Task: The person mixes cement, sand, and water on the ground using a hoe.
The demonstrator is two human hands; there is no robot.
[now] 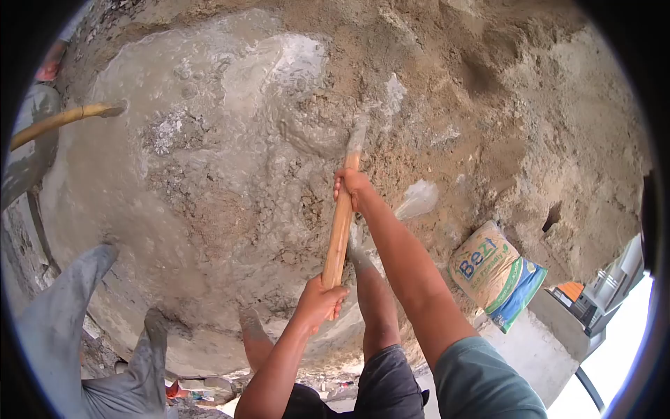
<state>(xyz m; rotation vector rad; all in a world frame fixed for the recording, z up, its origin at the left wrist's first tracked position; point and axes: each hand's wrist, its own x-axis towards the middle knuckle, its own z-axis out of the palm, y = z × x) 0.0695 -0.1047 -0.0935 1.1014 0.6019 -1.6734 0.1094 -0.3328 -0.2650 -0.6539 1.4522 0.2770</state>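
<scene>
Hands on the tool: two, both ours; the left hand [322,304] sits at the near end, the right hand [352,187] farther along.
Grip: both closed, fingers wrapped round one wooden handle [338,241].
Handles: two; we hold one, and a second, yellowish pole [66,124] enters from the left, its tip in the wet mix [188,77].
Bags: one printed bag [497,274], marked "Bezt", lying on the right near the sand [586,119].
Legs: four; our two, bare below dark shorts [387,380], and two of another person in muddy grey trousers [59,300] at lower left.
Wooden handle, looks: straight, light brown, grey with mud toward its far end.
Wooden handle, place: slanting ahead of us at mid-view, its far end meeting the mix; we cannot tell what head it carries.
Ground: grey-brown, soupy at left, lumpy at centre, with several whitish patches [300,57].
Surroundings: outdoors; a pale slab [534,356] at lower right, bright light beyond.
</scene>
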